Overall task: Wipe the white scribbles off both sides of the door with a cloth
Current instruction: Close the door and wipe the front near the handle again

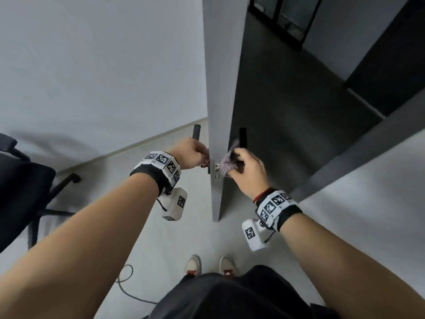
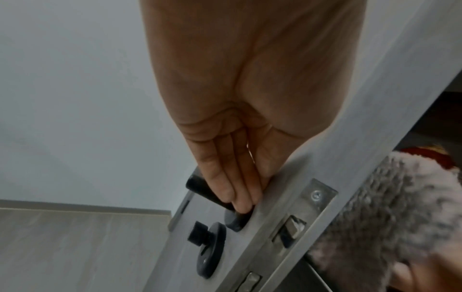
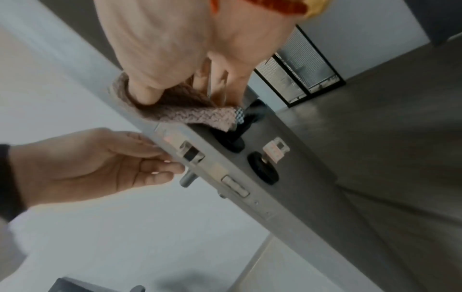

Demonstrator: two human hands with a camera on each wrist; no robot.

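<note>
I see the grey door (image 1: 216, 88) edge-on, its latch plate (image 2: 300, 223) facing me. My left hand (image 1: 195, 155) is on the left side, its fairly straight fingers (image 2: 232, 177) lying on the black lever handle (image 2: 197, 183) and the thumb against the door edge. On the other side my right hand (image 1: 247, 169) grips a pinkish-grey knitted cloth (image 1: 226, 165) at the base of the other black handle (image 1: 243, 137). The cloth (image 3: 195, 114) is bunched under the thumb against the door edge. No white scribbles show in any view.
A black office chair (image 1: 23, 180) stands at the left and a cable (image 1: 128, 293) lies on the pale floor near my shoes (image 1: 195, 264). The door frame (image 1: 345, 169) runs along the right. A key (image 3: 273, 150) sits in the lock, and a dark-framed glass panel (image 1: 287, 17) is far beyond.
</note>
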